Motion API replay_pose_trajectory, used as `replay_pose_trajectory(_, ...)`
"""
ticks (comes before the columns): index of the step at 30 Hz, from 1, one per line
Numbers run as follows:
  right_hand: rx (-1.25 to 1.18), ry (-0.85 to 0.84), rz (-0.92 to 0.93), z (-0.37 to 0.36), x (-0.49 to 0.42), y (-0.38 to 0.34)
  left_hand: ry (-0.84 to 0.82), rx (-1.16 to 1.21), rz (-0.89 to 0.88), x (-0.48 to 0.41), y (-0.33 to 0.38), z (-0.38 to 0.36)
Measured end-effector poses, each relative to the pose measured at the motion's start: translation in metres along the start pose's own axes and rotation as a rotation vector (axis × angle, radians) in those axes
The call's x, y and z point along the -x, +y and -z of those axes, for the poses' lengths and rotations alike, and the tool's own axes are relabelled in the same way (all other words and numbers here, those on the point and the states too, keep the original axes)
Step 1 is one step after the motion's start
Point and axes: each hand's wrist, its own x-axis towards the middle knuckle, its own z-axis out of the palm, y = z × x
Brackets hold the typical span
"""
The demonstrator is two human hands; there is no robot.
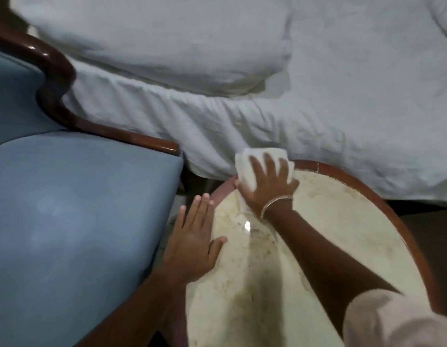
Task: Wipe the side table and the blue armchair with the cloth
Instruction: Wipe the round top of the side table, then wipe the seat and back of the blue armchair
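Note:
The round side table (342, 221) has a cream marble top inside a reddish wooden rim. At the table's far left edge, my right hand (267, 184) presses a folded white cloth (247, 169) flat with spread fingers. My left hand (194, 241) lies flat and open on the table's left rim, holding nothing. The blue armchair (67, 221) stands to the left, its seat cushion close to the table and its dark wooden arm (59, 78) curving behind.
A bed with white sheets (317, 96) and a pillow (167, 41) fills the space behind the table and chair. A narrow gap of floor (177, 204) separates armchair and table. My pale sleeve (392, 321) shows at the lower right.

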Motion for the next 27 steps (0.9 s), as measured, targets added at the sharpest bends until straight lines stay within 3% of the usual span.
replay_pose_trajectory(5, 0.085, -0.026, 0.35, 0.002, 0.066, -0.057, 0.137, 0.035, 0.325, 0.051, -0.048, 0.085)
replay_pose_trajectory(10, -0.071, -0.218, 0.557, 0.016, 0.091, -0.132, 0.175, -0.11, 0.623, 0.137, -0.105, 0.186)
replay_pose_trajectory(13, -0.205, -0.167, 0.697, 0.012, 0.105, -0.207, 0.194, -0.271, 0.806, 0.196, -0.142, 0.232)
replay_pose_trajectory(16, -0.31, -0.131, 0.725, -0.006, 0.124, -0.286, 0.231, -0.343, 0.994, 0.251, -0.178, 0.255)
replay_pose_trajectory(19, -0.08, -0.205, 0.843, -0.048, 0.164, -0.329, 0.182, -0.347, 1.077, 0.28, -0.2, 0.254)
replay_pose_trajectory(21, 0.046, -0.148, 0.819, -0.07, 0.179, -0.326, 0.179, -0.326, 1.1, 0.283, -0.206, 0.25)
replay_pose_trajectory(27, -0.005, -0.14, 0.409, -0.063, 0.162, -0.34, 0.152, -0.269, 1.161, 0.277, -0.206, 0.253)
